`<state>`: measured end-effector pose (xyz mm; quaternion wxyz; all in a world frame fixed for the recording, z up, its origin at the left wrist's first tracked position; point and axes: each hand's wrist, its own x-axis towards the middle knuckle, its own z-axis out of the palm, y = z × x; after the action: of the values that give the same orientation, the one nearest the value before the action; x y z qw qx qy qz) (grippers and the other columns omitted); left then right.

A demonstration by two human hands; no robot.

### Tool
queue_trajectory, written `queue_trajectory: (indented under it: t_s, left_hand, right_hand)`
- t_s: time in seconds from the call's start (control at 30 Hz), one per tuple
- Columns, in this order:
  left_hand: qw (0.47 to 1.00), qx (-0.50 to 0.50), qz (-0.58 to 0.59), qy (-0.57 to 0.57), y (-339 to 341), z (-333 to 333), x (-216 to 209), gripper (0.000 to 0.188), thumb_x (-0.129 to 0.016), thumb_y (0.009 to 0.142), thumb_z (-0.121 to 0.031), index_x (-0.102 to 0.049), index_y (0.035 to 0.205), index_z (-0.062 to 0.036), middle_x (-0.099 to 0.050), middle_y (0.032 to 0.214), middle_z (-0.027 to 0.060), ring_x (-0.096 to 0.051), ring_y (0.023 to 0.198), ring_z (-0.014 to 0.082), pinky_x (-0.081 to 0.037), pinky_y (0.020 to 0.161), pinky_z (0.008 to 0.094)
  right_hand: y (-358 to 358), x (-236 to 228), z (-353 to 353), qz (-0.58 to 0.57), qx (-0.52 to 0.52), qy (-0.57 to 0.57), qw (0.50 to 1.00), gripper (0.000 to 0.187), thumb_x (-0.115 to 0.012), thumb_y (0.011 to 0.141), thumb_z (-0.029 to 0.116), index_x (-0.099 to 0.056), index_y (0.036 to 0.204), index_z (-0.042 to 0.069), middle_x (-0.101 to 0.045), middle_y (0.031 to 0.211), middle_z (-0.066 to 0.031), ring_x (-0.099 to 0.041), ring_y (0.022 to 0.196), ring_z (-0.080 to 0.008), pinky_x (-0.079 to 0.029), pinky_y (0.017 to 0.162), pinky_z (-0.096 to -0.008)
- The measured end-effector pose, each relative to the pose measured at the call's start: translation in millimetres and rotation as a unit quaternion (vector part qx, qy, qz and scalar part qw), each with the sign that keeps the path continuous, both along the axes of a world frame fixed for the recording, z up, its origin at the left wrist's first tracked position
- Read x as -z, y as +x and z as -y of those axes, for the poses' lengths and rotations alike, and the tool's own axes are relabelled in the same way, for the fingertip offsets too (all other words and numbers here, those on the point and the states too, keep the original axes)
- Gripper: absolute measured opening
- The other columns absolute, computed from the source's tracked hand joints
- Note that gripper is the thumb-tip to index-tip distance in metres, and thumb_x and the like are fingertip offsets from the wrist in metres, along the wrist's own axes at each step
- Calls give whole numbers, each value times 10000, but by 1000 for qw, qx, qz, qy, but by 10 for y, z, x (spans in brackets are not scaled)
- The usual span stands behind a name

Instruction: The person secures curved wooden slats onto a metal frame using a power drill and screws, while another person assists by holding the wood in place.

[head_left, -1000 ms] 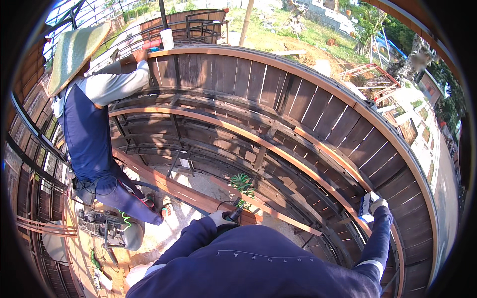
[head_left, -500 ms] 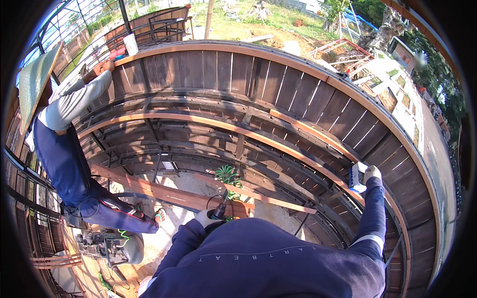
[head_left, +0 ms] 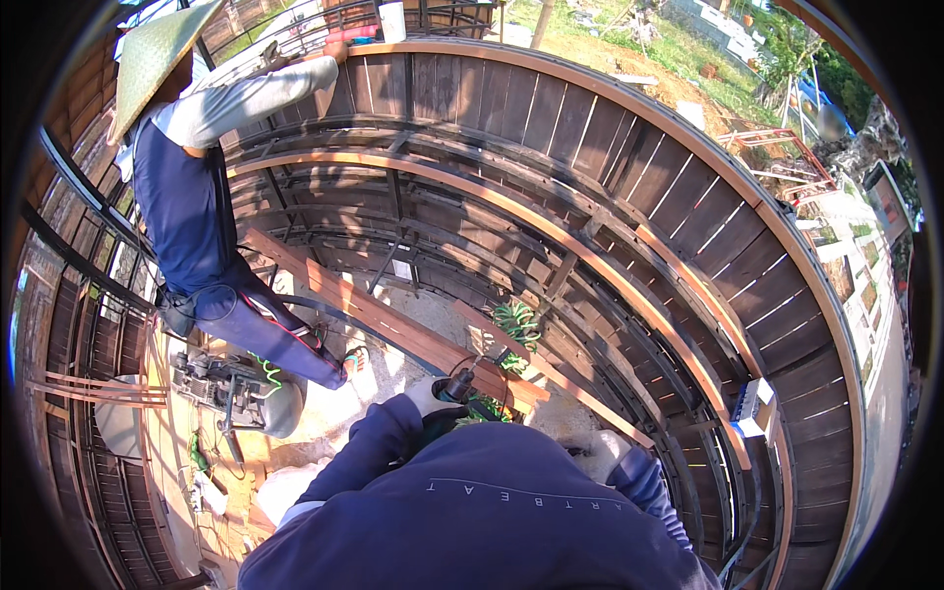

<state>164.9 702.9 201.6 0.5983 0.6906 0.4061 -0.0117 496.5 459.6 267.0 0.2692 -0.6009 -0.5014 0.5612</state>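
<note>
My left hand [head_left: 429, 395], in a pale glove, grips a dark power drill [head_left: 454, 385] in front of my chest, its chuck and bit pointing up and away. My right hand [head_left: 602, 454], also gloved, is low beside my torso near the end of a reddish wooden plank; its fingers are mostly hidden. To the right, a white-and-blue box [head_left: 755, 409] rests against the curved wall by the wooden strips, with no hand on it. A long orange-brown wooden strip [head_left: 551, 228] follows the wall's inner ribs.
A curved wall of dark boards [head_left: 678, 206] surrounds me. At left a person in a cone hat [head_left: 162, 64] holds the top rim. Long reddish planks [head_left: 383, 315] cross below me near a green plant [head_left: 517, 324]. A compressor-like machine [head_left: 236, 388] and cables lie at lower left.
My right hand has let go of the white-and-blue box and drawn in beside my torso. The box stays by the wall. My view has swung left; my left hand keeps the drill.
</note>
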Motion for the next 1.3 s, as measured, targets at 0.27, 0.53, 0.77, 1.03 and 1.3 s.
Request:
queue_trajectory:
  t_s: [0.27,0.53,0.77,1.03,1.3]
  left_hand:
    - [999,-13,30,-20,-609,-286,-262,486,-858,769,-308,-713,1146,-37,-753,992,86,-695,922,185,-522,890,334]
    - [987,-46,153,-10,-1662,-1150,-107,405,-843,795,-206,-696,1131,-33,-738,1034,54,-690,953,151,-535,896,324]
    - [981,18,192,28,-2304,-2025,-721,403,-857,776,-149,-702,1125,-22,-755,1058,77,-709,989,168,-545,928,329]
    - [973,47,220,58,-2653,-2453,-905,408,-869,775,-178,-700,1118,-35,-750,1016,63,-705,949,165,-550,892,327]
    - [972,84,209,63,-2661,-2702,-865,407,-870,786,-217,-690,1111,-50,-739,1012,62,-695,924,167,-543,877,325]
  right_hand:
    - [-721,-185,-706,64,-153,22,986,407,-670,919,153,-661,1321,83,-762,1073,-114,-725,951,-185,-562,860,-314]
    - [-1986,-116,-2393,-130,141,174,966,358,-473,850,-70,-680,1140,-48,-704,991,-130,-680,883,-185,-567,848,-332]
    - [-3355,-611,-3727,-254,165,213,929,447,-570,764,39,-657,1191,-58,-704,1153,-186,-668,1083,-272,-528,1008,-394]
    - [-3839,-589,-4125,-77,167,280,942,205,-800,756,9,-669,911,30,-698,1053,-160,-697,943,-279,-570,801,-346]
    - [-3815,-542,-4208,235,38,447,862,290,-739,904,82,-647,1169,10,-680,1067,-141,-703,922,-279,-578,812,-332]
